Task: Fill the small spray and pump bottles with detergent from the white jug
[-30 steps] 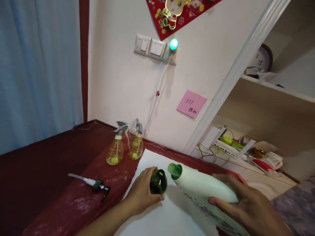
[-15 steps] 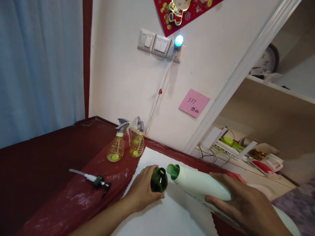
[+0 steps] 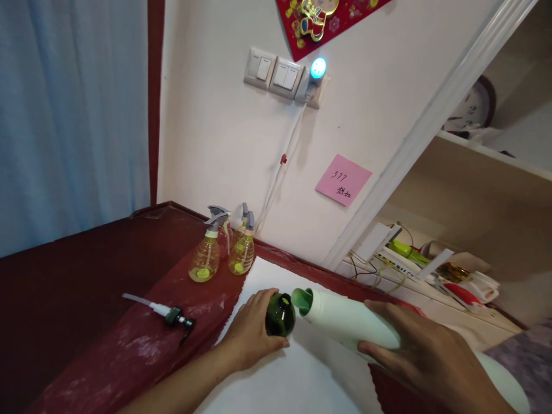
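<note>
My left hand (image 3: 254,325) is wrapped round a dark green bottle (image 3: 281,319) whose uncapped mouth faces up toward me, above a white sheet of paper (image 3: 293,379). In my right hand (image 3: 431,345) a large pale green bottle (image 3: 345,319) lies tilted almost level, its green pouring spout (image 3: 303,300) pointing left. The spout is close beside the green bottle's mouth. No liquid stream can be made out between them. A black pump head (image 3: 175,316) with a white tube lies on the red cover to the left.
Several spray bottles (image 3: 204,259) with grey triggers stand by the wall behind the paper. A dark red tabletop (image 3: 86,270) extends left to a blue curtain (image 3: 73,115). To the right, a shelf holds a white router (image 3: 401,267) and a clock (image 3: 472,109). A white cable (image 3: 276,178) hangs down the wall.
The pale green bottle's spout has come very slightly closer to the green bottle's mouth. Both hands keep their grips, and the view has shifted a little.
</note>
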Available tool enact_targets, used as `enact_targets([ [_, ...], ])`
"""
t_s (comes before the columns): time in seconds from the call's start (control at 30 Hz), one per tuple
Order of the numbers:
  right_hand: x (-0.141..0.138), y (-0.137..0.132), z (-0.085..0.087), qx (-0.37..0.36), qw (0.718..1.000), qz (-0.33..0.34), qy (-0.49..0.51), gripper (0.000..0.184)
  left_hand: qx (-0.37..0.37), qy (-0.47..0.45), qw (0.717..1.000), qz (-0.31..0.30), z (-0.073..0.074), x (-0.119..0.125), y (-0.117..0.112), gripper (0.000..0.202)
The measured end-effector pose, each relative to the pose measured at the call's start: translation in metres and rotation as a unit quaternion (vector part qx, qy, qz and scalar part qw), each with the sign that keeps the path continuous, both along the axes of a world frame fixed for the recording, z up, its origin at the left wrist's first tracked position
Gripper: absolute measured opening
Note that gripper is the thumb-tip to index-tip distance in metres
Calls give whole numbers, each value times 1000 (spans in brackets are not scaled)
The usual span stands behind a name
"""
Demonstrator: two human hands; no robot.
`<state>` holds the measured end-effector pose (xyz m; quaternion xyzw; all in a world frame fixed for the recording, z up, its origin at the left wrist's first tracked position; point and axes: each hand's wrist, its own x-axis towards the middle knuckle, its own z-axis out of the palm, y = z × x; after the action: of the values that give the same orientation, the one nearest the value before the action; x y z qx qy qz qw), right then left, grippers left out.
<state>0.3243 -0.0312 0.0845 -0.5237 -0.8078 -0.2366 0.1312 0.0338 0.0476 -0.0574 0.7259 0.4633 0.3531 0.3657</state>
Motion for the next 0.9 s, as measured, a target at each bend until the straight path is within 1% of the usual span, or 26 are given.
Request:
enact_targets([
  [0.13, -4, -1, 3, 6, 1000, 11, 11, 43, 6, -2, 1000, -2, -1, 0, 0, 94],
  [0.33, -5, 0, 7, -3, 1000, 7, 6, 44, 6, -3, 1000, 2, -2, 0, 1, 93],
  [0.6, -8, 1, 10, 18, 999, 25, -27, 44, 5, -1, 1000, 0, 0, 0, 1, 91],
  [0.9, -12, 2, 15, 39, 997, 48, -37, 40, 13, -6, 1000, -1, -4, 0, 1, 92],
])
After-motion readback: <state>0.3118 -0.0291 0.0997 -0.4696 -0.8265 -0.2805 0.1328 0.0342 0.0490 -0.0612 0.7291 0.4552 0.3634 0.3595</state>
